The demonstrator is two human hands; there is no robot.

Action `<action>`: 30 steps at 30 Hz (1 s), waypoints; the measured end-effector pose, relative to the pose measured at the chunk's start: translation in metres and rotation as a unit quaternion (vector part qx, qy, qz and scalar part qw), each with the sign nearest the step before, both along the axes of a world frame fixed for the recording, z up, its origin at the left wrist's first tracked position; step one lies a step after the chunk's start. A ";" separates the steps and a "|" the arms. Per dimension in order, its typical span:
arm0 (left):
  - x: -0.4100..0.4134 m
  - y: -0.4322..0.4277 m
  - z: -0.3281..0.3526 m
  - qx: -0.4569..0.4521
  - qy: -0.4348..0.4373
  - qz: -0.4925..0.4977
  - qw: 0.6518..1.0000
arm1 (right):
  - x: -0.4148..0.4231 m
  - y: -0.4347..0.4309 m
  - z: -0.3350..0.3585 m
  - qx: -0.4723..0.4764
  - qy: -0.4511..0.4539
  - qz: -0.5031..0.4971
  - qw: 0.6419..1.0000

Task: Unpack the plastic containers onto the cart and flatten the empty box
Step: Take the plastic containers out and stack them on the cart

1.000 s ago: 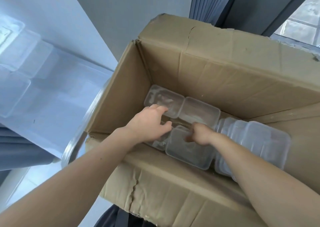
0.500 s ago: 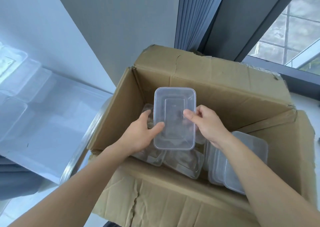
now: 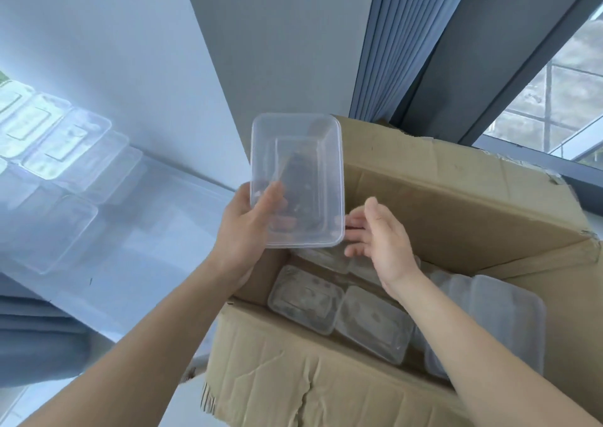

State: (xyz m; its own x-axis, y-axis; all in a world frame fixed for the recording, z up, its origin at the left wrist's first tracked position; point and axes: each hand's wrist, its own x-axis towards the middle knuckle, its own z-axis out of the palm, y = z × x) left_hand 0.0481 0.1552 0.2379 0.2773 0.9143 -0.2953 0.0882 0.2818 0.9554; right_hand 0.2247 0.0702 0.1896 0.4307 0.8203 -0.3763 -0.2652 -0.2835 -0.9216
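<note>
Left hand [image 3: 241,234] gripping lifted container [image 3: 297,152]; right hand [image 3: 381,240] hanging open beside. Unpacked containers [image 3: 65,142] lying on cart [image 3: 146,263]; packed containers [image 3: 372,322] waiting in box [image 3: 440,198].

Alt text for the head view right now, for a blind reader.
The left hand holds a clear plastic container over an open cardboard box with more containers inside; the right hand hovers open beside it. Other containers lie on the pale cart at left.

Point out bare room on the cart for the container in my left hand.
Bare cart top lies between the clear containers standing on its left and the cardboard box. The far left is crowded, as is the box's inside.
</note>
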 end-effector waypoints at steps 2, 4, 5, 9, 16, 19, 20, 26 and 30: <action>-0.008 0.011 0.002 0.001 -0.002 0.022 1.000 | -0.003 0.005 -0.030 -0.090 -0.077 0.079 0.990; -0.014 0.021 0.003 0.001 0.003 0.035 0.999 | 0.000 0.010 -0.070 -0.201 -0.215 0.233 0.927; -0.016 0.025 0.001 0.004 0.005 0.039 0.999 | 0.000 0.013 -0.088 -0.241 -0.264 0.298 0.885; -0.019 0.033 -0.006 0.013 0.022 0.042 0.999 | -0.003 0.021 -0.142 -0.325 -0.324 0.420 0.783; -0.014 0.043 -0.017 0.012 0.014 0.031 0.999 | -0.011 0.021 -0.183 -0.360 -0.341 0.495 0.714; -0.009 0.043 -0.018 0.017 0.002 0.025 1.000 | -0.011 0.021 -0.185 -0.362 -0.361 0.498 0.701; -0.007 0.042 -0.018 0.018 0.002 0.025 1.000 | -0.010 0.022 -0.186 -0.357 -0.369 0.493 0.702; -0.006 0.040 -0.020 0.025 0.009 0.028 0.999 | -0.013 0.016 -0.185 -0.336 -0.372 0.500 0.706; -0.007 0.038 -0.021 0.035 0.013 0.022 0.999 | -0.017 0.016 -0.180 -0.306 -0.376 0.486 0.727</action>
